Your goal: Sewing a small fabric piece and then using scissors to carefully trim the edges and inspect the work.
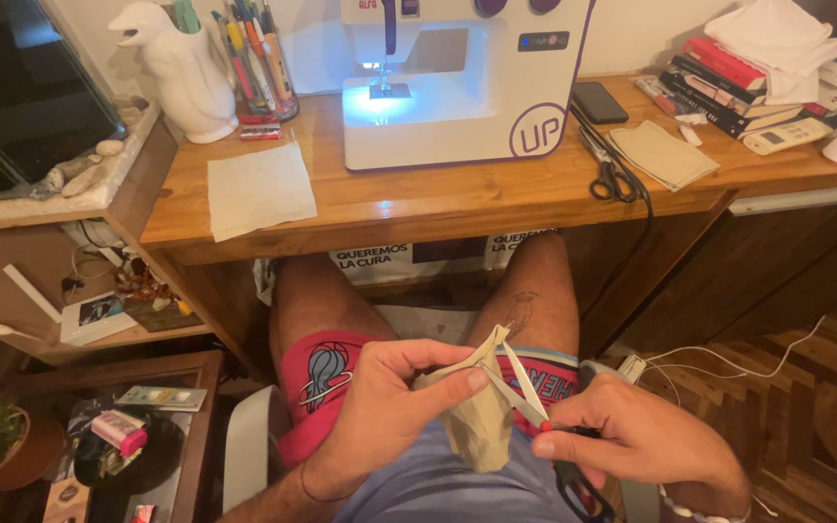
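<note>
My left hand [385, 412] pinches a small piece of beige fabric [481, 416] over my lap, thumb and fingers on its upper edge. My right hand [646, 436] grips black-handled scissors [525, 387], whose open blades straddle the top corner of the fabric. Both hands sit low in the view, in front of a wooden desk [438, 199]. A white sewing machine [457, 82] with its lamp lit stands on the desk above them.
A beige fabric square [259, 189] lies left on the desk, folded beige fabric [661, 155] and another pair of scissors [610, 174] to the right. A white bird-shaped pen holder [186, 73], a phone [600, 102] and stacked books [728, 82] sit at the back. A low side table [138, 373] stands left.
</note>
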